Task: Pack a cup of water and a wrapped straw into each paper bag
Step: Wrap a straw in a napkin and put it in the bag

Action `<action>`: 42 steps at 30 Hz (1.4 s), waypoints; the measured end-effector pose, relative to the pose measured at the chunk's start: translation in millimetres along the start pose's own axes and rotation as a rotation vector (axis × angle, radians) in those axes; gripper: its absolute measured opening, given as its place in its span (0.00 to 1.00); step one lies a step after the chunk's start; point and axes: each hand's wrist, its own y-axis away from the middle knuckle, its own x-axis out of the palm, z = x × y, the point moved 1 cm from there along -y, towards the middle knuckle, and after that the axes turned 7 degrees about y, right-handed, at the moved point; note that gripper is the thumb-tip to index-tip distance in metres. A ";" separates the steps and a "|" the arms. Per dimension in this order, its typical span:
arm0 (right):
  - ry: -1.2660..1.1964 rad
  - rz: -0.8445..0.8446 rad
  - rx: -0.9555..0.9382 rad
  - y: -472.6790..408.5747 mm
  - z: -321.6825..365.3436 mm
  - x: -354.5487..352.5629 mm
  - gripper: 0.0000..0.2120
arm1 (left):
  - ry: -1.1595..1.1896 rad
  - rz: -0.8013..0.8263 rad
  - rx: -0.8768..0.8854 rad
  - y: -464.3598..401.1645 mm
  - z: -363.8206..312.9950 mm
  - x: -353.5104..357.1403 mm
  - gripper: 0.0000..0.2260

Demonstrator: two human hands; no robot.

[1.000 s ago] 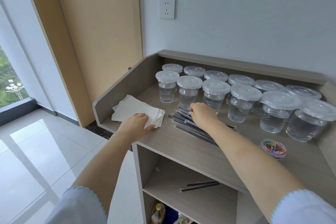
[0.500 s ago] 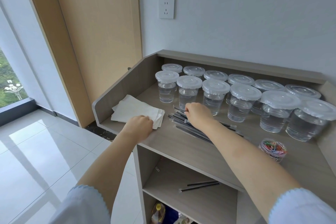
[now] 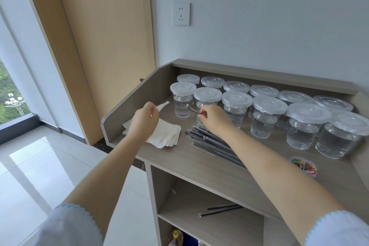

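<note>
My left hand (image 3: pixel 144 121) is raised above a stack of flat white paper bags (image 3: pixel 166 136) and pinches one white paper bag (image 3: pixel 162 105) by its edge. My right hand (image 3: pixel 214 117) is lifted over a pile of dark wrapped straws (image 3: pixel 211 142) and pinches one wrapped straw (image 3: pixel 192 110), whose tip points left toward the cups. Several clear lidded cups of water (image 3: pixel 236 106) stand in two rows along the back of the counter (image 3: pixel 199 164).
A small tub of coloured paper clips (image 3: pixel 304 167) sits near the counter's front right. Two straws (image 3: pixel 221 210) and a paper clip lie on the shelf below. A raised wall borders the counter's left and back. Tiled floor and a wooden door lie to the left.
Both hands rose off the counter. The left hand lifted one bag from the stack, and the right hand picked one straw out of the pile.
</note>
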 end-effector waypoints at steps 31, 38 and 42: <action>-1.112 -0.036 0.318 49.2 17.8 -66.7 0.08 | 1.110 0.750 -0.329 19.4 -72.8 10.0 0.14; -0.694 -0.214 0.418 101.6 -11.9 -107.1 0.11 | 0.803 0.683 -0.255 31.4 -100.4 43.2 0.08; -0.406 -0.337 0.460 140.0 -36.7 -149.8 0.09 | 0.573 0.759 0.019 50.8 -145.9 70.3 0.05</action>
